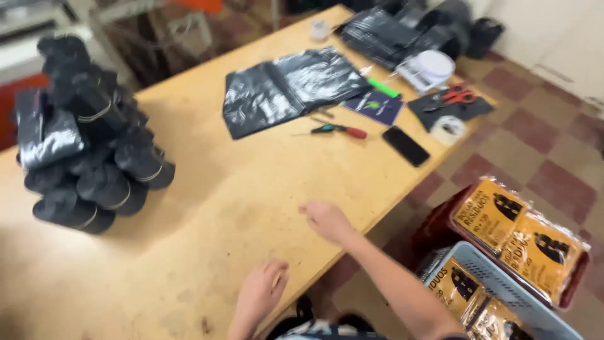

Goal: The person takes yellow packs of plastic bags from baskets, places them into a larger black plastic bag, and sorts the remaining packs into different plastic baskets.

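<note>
Head view, looking down a long pale wooden worktop (207, 208): nearest the camera the left hand (263, 291) lies palm-down on the bare wood close to the near edge, fingers loosely together and holding nothing, as if resting there for support. Just beyond it the right hand (327, 220) hovers or rests lightly on the wood by the right-hand edge, fingers slack and slightly apart, also empty — neither hand touches any object, and bare board is what lies nearest both. Off the worktop to the right, low beside the person, a pale blue slotted plastic crate (503, 283) and a dark red crate (440, 220) hold flat orange-labelled packets in clear wrap (522, 236), stacked within easy reach of the right hand. On the left, well apart from the hands, a heap of tightly rolled black plastic bags, each bound with a band (94, 145), is piled in a rough mound, which keeps the rolls from spreading. Farther along lie flat unrolled black plastic sheets (289, 88), a red-handled screwdriver (340, 130), a black phone (406, 146), a roll of pale tape (448, 130), red-handled scissors (454, 97) and a small white scale (431, 68) — small tools clustered toward the far right edge. More folded black bags (390, 31) sit at the far end.
</note>
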